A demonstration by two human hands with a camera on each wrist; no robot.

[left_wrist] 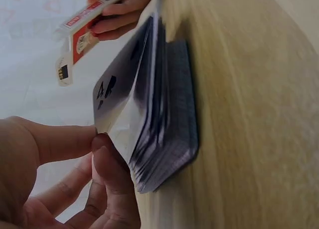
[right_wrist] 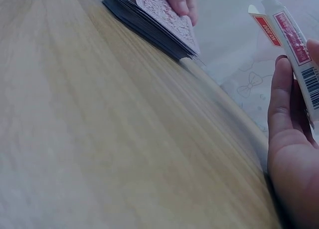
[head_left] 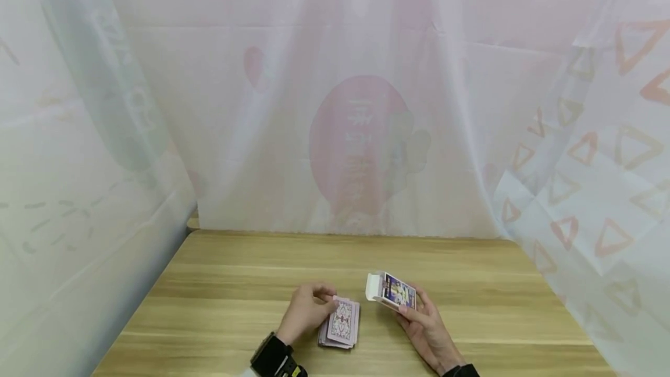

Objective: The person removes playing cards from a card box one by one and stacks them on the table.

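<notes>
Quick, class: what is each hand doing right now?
Left hand: pinching the top card of the deck on the table.
Right hand: gripping the open card box.

Soft, even, bright light with faint shadows; both wrist views blurred and bluish, head view sharper

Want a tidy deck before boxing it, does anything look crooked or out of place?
Yes. The card stack on the table is fanned unevenly, edges not squared. The left hand lifts its top card. The card box in the right hand has its flap open.
</notes>
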